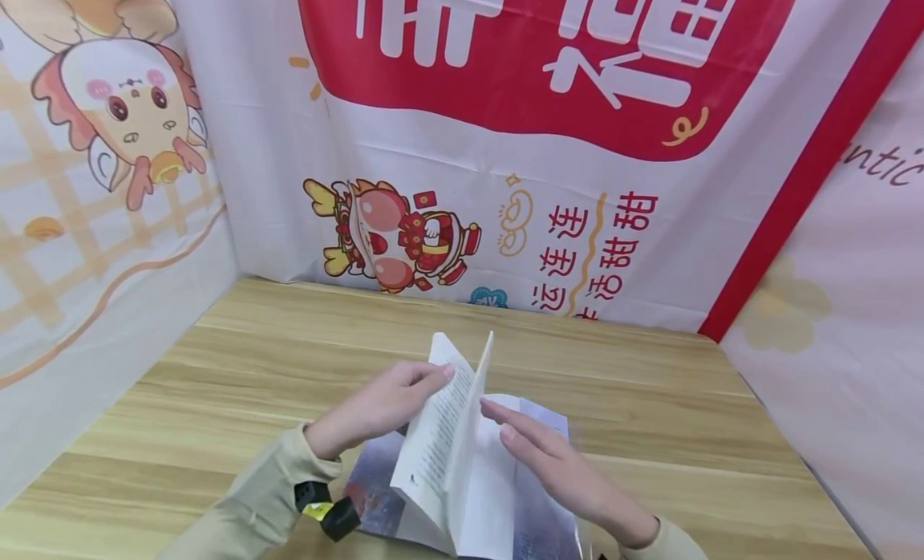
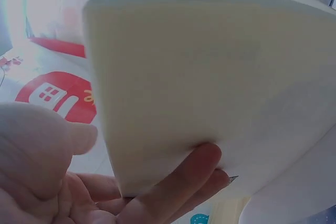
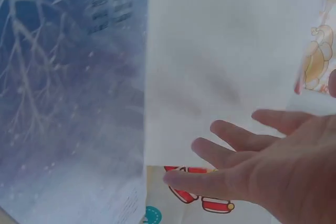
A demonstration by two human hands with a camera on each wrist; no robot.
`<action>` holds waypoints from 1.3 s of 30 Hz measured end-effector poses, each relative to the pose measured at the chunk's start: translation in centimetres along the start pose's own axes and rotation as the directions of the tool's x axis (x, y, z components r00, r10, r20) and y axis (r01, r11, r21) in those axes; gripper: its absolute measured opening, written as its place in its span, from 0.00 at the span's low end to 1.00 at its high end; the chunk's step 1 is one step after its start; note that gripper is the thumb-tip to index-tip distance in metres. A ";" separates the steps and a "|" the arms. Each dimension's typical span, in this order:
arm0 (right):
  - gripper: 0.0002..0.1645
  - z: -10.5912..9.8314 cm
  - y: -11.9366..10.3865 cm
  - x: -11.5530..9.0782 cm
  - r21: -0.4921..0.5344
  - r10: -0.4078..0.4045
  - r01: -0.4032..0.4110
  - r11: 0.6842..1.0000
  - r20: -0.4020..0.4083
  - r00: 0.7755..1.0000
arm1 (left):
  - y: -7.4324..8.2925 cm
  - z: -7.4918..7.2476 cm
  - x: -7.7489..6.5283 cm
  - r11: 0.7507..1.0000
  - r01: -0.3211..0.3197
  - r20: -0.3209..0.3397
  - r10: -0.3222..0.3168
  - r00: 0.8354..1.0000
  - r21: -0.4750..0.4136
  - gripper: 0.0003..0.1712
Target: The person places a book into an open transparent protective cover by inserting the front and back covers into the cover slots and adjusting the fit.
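Note:
A paperback book (image 1: 433, 440) lies spread on the wooden table, with part of its pages raised upright in the middle. Thumb on the printed side and fingers behind, my left hand (image 1: 378, 403) grips these raised pages by their outer edge. The left wrist view shows the same page block (image 2: 184, 87) close up, with the fingers of that hand against it. To the right of the raised leaves, my right hand (image 1: 563, 468) is held with straight fingers, its tips close to a standing page; contact cannot be told. A bluish-purple cover flap (image 3: 79, 108) with pale branches extends beyond a blank page (image 3: 210, 51).
Wood-grain tabletop (image 1: 722, 464) surrounds the book. Printed cloth (image 1: 433, 143) hangs along the table's far edge, with more cloth at both sides. A black strap with a yellow patch (image 1: 321, 508) is on the left sleeve.

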State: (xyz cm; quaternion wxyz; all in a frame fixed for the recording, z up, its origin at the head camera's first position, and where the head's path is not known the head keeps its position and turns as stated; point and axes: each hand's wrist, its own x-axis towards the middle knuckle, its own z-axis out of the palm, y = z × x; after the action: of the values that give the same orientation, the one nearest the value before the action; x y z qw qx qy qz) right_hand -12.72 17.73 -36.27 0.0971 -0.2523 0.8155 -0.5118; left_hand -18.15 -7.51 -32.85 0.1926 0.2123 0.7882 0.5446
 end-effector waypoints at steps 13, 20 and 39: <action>0.39 -0.7 2.4 -0.2 -0.387 0.070 -0.020 0.922 0.117 0.991 | -0.5 -0.9 -0.5 0.954 0.031 -0.127 0.008 0.992 0.298 0.33; 0.35 -1.0 2.8 -0.1 -0.410 0.075 0.003 0.912 0.172 0.982 | -1.4 -2.1 -0.8 0.914 0.065 -0.074 -0.038 0.997 0.401 0.49; 0.26 -1.8 2.9 0.2 -0.476 0.031 0.075 0.876 0.212 0.977 | -3.3 -2.9 -0.5 0.783 0.325 0.039 -0.406 0.913 0.531 0.60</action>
State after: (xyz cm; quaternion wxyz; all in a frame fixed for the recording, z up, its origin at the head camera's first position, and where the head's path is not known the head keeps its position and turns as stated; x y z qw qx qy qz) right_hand -14.51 20.02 -38.01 0.1120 -0.3312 0.8988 -0.2644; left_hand -19.70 -11.10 -34.97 0.2902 0.1392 0.9134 0.2490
